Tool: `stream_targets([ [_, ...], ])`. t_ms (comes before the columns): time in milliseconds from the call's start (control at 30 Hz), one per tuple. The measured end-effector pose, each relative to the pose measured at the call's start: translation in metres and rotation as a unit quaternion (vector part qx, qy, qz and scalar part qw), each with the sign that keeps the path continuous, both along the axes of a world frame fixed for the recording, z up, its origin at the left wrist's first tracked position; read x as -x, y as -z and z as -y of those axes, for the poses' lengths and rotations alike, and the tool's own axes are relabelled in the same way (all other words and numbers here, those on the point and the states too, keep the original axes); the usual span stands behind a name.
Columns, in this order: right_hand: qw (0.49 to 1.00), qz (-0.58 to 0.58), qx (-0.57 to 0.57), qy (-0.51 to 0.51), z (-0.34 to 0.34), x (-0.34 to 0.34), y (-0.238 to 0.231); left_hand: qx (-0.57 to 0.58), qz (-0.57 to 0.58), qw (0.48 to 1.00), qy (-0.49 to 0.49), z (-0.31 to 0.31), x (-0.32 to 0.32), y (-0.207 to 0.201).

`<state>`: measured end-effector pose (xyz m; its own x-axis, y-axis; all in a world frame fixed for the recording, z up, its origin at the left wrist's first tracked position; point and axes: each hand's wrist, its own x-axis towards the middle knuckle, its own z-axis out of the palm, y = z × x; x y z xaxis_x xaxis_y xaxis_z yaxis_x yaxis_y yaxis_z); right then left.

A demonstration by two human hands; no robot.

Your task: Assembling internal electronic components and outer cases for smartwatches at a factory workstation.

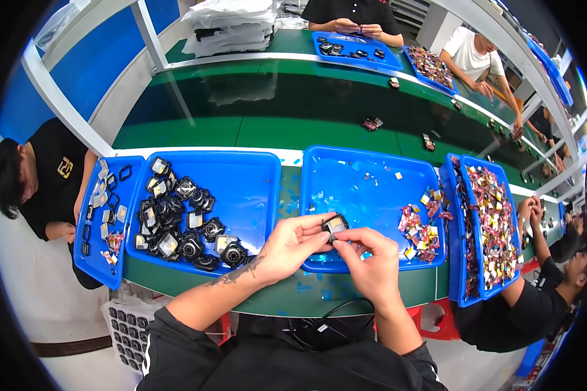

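My left hand (288, 246) and my right hand (373, 260) meet over the front edge of a blue tray (346, 163). Between the left thumb and fingers is a small black smartwatch case (335, 225) with a pale square part in it. The right thumb and fingertips pinch its near edge; whether they also hold a tiny piece is hidden. In that tray's right side lies a heap of small pink, yellow and silver electronic parts (419, 231). To the left, another blue tray (251, 189) holds many black watch cases (176, 215), some with pale squares showing.
Stacked blue trays of small parts (492, 221) stand at the right. A narrow blue tray (114, 260) is at far left, near a seated person (52, 176). Beyond runs a green conveyor (287, 111) carrying several parts. Other people work across and to the right. A black cable (346, 303) hangs before me.
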<state>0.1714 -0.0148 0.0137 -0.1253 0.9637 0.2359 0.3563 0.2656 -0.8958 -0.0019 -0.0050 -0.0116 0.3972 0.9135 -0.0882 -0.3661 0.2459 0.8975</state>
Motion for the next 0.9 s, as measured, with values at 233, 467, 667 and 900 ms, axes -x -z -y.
stream_targets([
  [233,0.998,-0.051,0.027,-0.004,-0.003,0.0,-0.001,-0.057,-0.016,0.998,0.008,-0.001,0.003,0.001],
  [467,1.0,0.007,-0.02,0.014,-0.006,0.003,-0.006,-0.061,-0.016,0.998,0.019,0.0,0.0,-0.001],
  [667,1.0,0.021,-0.007,0.018,-0.006,0.004,-0.012,-0.057,-0.014,0.998,0.016,0.003,0.0,-0.002],
  [900,0.996,0.085,-0.022,0.008,-0.01,0.0,-0.018,-0.071,-0.049,0.996,0.024,0.007,0.002,-0.001],
])
